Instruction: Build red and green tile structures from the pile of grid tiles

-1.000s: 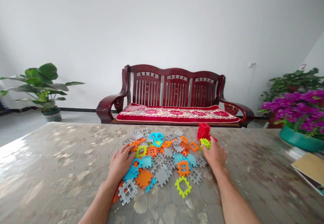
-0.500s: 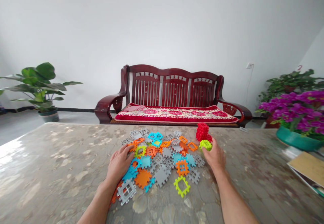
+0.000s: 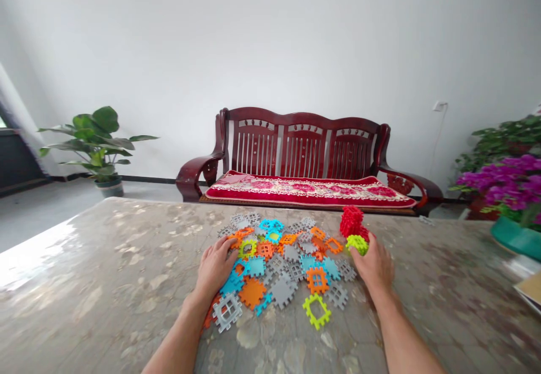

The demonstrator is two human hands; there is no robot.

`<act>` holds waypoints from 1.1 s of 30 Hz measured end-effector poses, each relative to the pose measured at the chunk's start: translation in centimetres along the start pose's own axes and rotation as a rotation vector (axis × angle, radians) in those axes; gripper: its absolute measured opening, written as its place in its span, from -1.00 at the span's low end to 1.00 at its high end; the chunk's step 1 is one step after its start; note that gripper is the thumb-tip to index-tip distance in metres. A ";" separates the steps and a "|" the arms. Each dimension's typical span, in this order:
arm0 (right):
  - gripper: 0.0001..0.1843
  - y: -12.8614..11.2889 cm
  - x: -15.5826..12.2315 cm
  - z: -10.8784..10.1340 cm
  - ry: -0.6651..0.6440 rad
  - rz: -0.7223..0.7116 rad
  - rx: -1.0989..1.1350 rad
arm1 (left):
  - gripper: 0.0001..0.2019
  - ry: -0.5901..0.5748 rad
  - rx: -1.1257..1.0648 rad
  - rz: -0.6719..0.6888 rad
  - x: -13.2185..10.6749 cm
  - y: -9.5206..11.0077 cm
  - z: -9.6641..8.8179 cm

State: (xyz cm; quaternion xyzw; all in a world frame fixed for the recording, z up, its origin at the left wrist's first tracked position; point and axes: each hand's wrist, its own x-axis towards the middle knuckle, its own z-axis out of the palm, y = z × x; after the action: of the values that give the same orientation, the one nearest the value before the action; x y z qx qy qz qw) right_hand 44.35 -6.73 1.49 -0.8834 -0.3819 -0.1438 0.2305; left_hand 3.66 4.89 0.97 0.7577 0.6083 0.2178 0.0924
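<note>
atop the plastic tiles (image 3: 281, 290), left hand (image 3: 216, 267) lies open; right hand (image 3: 374, 267) grips green tile (image 3: 357, 244).

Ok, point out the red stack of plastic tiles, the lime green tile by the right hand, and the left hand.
Red stack of plastic tiles (image 3: 351, 221): head view, on the stack's middle.
Lime green plastic tile (image 3: 357, 244): head view, on its visible middle.
Left hand (image 3: 216, 267): head view, on the back of the hand.

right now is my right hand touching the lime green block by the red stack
Touching: the head view shows the right hand with its fingers pressed against the lime green waffle block, no gap between them.
</note>
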 end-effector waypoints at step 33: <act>-0.78 -23.9 -9.5 -1.9 -0.447 -0.644 0.175 | -0.64 -0.065 0.043 0.022 -0.3 0.6 -0.1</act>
State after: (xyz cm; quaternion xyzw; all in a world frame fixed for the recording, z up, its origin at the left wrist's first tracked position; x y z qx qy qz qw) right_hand 20.21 0.92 6.12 -0.7052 -0.6906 0.0200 0.1594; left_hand 4.12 4.42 1.20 0.7729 0.6010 0.1808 0.0934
